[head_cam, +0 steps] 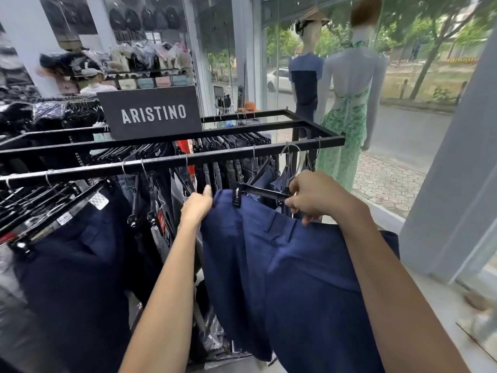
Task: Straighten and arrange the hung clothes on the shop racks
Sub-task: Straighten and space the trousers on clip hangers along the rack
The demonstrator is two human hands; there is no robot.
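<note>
A pair of navy blue trousers hangs in front of me from a black clip hanger. My left hand grips the left end of the waistband, beside the left clip. My right hand pinches the right end of the hanger and the waistband there. The trousers are held off the black metal rack, just below its front rail. More dark trousers hang in a row on that rail to the left, and jeans hang behind.
A black sign reading ARISTINO stands on the rack. Two mannequins stand at the shop window on the right. Shelves of bags fill the back wall. A white pillar rises at the right.
</note>
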